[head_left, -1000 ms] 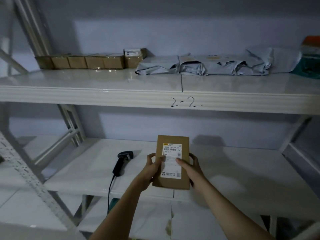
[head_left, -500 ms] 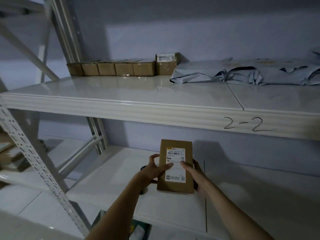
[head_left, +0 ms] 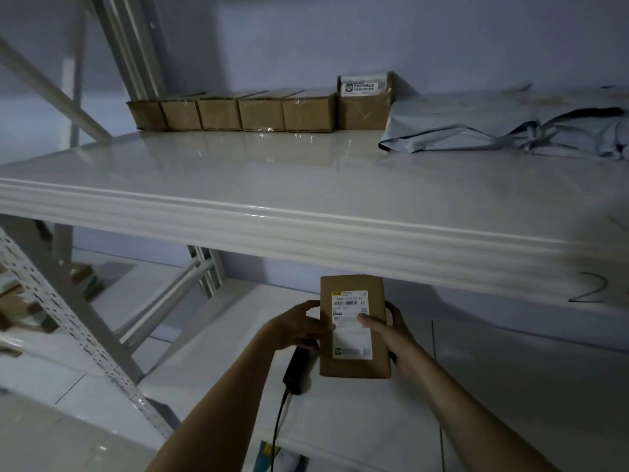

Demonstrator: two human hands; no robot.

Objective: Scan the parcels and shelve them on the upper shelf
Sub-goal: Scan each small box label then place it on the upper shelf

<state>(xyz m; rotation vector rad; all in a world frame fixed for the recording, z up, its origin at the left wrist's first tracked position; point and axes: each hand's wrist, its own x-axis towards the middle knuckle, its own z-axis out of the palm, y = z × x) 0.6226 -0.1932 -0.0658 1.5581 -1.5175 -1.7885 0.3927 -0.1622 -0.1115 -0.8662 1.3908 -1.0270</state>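
One parcel held below the upper shelf

Left hand and right hand grip one brown parcel upright; six boxes line the upper shelf back edge.

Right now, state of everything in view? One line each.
Cardboard parcel: held upright below the upper shelf, label facing the camera.
Left hand: grips the parcel's left edge.
Right hand: grips the right edge, thumb on the label.
Scanner: lies on the lower shelf, cable attached, partly hidden.
Row of boxes: shelved along the back of the upper shelf.
Grey mailer bags: lying flat, crumpled.
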